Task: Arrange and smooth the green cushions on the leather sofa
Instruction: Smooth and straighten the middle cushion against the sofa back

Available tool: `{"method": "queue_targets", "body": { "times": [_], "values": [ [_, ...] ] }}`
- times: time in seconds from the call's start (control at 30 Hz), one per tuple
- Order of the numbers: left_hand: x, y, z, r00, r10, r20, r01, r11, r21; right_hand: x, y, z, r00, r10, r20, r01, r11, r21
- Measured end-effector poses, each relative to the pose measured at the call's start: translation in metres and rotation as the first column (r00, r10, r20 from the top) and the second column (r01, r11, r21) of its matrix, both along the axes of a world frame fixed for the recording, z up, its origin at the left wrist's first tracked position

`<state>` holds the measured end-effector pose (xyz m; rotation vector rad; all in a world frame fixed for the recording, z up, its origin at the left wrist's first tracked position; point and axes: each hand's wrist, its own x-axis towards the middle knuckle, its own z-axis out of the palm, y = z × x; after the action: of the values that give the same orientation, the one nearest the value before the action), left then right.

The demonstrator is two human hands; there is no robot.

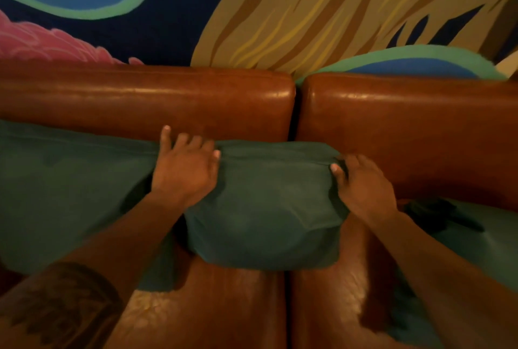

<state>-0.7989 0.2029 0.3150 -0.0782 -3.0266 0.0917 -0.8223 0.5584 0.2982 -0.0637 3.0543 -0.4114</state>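
Observation:
A green cushion (266, 208) leans against the backrest of the brown leather sofa (168, 102), over the gap between two seat cushions. My left hand (185, 169) grips its upper left corner, fingers curled over the top edge. My right hand (361, 186) grips its upper right corner, thumb pinching the fabric. A larger green cushion (64, 188) lies to the left, partly behind my left forearm. Another green cushion (482, 245) sits at the right, partly hidden by my right forearm.
A painted mural wall (280, 12) rises directly behind the sofa back. A dark object (437, 214) lies on the right cushion near my right wrist. The worn leather seat (224, 306) shows below the middle cushion.

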Motion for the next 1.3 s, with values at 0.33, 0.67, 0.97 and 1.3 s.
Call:
{"method": "queue_targets", "body": {
  "times": [0.33, 0.67, 0.97, 1.3],
  "values": [
    [-0.009, -0.027, 0.011, 0.992, 0.048, -0.114, -0.008, 0.944, 0.328, -0.018, 0.001, 0.020, 0.961, -0.159, -0.227, 0.087, 0.951, -0.297],
    [0.002, -0.028, 0.019, 0.926, 0.336, -0.175, -0.227, 0.862, 0.454, -0.004, -0.032, 0.027, 0.844, -0.276, -0.461, 0.130, 0.937, -0.323],
    [0.014, -0.005, 0.021, 0.972, 0.178, -0.152, -0.144, 0.967, 0.212, 0.009, -0.064, 0.025, 0.892, -0.114, -0.438, 0.025, 0.979, -0.204],
    [0.017, 0.050, -0.003, 0.972, -0.091, 0.219, 0.073, 0.993, 0.091, 0.010, -0.154, 0.007, 0.946, 0.317, -0.069, -0.311, 0.946, 0.088]
  ]
}}
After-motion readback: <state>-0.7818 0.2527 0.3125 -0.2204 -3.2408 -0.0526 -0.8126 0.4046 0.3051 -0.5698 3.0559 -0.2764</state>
